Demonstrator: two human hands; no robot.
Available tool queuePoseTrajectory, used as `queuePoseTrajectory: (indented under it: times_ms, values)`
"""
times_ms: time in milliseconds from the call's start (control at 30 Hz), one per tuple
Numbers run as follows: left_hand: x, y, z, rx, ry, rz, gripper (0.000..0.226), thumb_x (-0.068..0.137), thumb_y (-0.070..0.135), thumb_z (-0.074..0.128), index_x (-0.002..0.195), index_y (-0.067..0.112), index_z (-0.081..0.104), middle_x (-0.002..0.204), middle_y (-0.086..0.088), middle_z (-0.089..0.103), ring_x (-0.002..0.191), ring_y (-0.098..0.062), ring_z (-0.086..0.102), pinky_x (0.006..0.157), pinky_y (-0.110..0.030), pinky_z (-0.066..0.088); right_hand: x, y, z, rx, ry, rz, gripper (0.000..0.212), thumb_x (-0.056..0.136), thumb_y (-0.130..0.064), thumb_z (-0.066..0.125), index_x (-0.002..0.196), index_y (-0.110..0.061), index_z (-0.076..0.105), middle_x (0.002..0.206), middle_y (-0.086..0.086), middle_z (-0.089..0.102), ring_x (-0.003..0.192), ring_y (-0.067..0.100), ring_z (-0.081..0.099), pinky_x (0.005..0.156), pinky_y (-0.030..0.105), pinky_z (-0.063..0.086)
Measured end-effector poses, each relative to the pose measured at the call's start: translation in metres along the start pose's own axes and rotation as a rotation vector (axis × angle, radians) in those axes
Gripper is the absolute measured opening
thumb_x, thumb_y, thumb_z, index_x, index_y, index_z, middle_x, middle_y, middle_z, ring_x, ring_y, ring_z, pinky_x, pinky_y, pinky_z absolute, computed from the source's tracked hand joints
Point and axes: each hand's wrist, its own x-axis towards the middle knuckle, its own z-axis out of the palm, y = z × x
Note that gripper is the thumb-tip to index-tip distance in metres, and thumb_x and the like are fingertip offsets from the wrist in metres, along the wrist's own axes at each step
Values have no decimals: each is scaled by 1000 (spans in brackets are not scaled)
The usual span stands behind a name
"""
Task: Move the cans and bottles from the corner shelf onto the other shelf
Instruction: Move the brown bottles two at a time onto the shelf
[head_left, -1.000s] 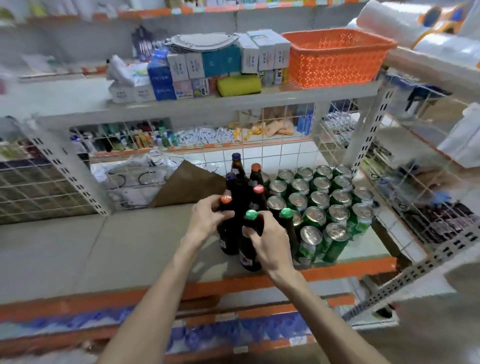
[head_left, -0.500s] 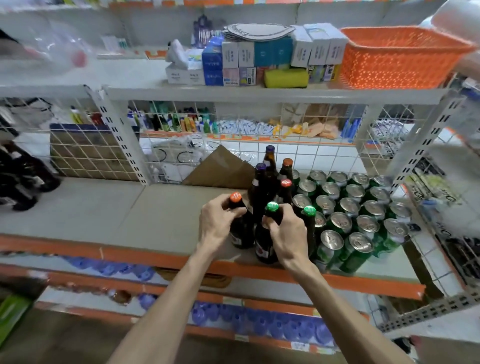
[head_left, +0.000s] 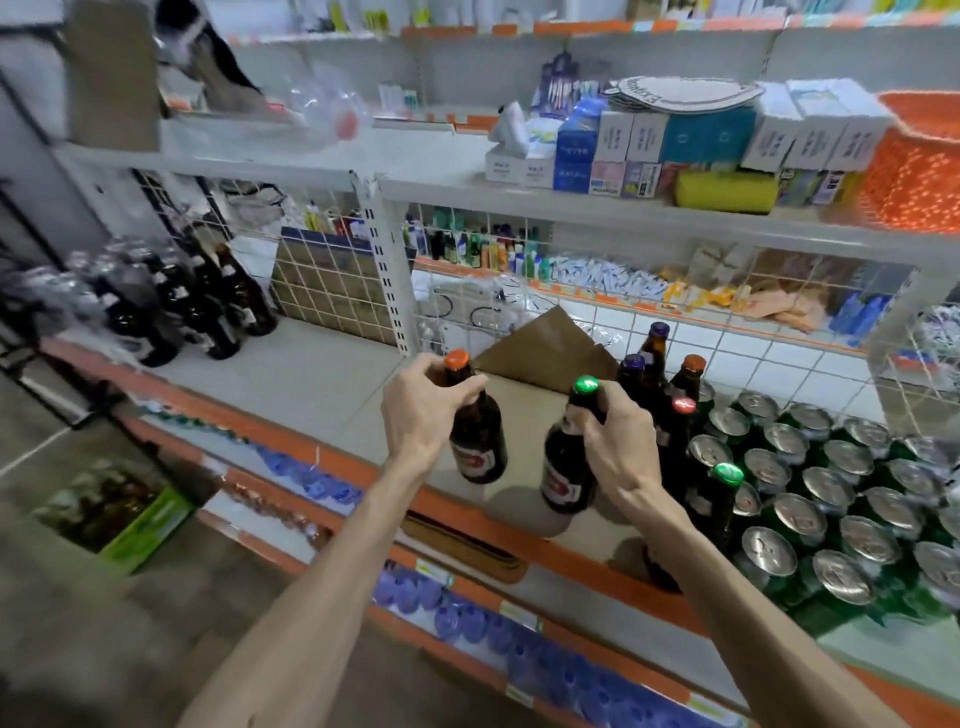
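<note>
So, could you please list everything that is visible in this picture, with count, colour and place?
orange-capped bottle: one, dark brown, held over the corner shelf
green-capped bottle: one, dark brown, held just right of it
standing bottles: five caps visible (two purple, orange, red, green), dark, left of the cans
cans: many, green with silver tops, right part of the corner shelf
dark bottles: several, far end of the left shelf
cardboard: one, brown, behind the standing bottles
boxes: many, white and blue, upper shelf
basket: one, orange, upper shelf, right
crate: one, green, floor, lower left
left hand: grips the orange-capped bottle's neck
right hand: grips the green-capped bottle's neck
</note>
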Motion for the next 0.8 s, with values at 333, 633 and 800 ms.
queuePoseTrajectory:
  times_ms: [333,633,800]
  values:
    - [42,-29,-76,44,115,-94,31,70,48,83,86,24,70,73,15,67,74,-4,64,60,-21,46,36,-65,71,35,-130,-118,9,91,-10,62,99,-13,58,88,4,67,83,26,59,67,31,40]
    - [117,-94,-147,46,149,-125,34,69,50,82,86,23,71,70,11,70,72,-7,67,57,-21,44,52,-127,173,18,-201,-147,5,93,-9,60,98,-9,58,92,3,66,84,24,59,69,32,41]
    - [159,-126,-186,11,124,-104,27,71,45,84,81,23,70,63,14,68,63,7,61,58,-17,44,64,-161,230,9,-200,-154,7,93,-9,60,99,-10,59,96,4,67,88,24,61,72,34,45]
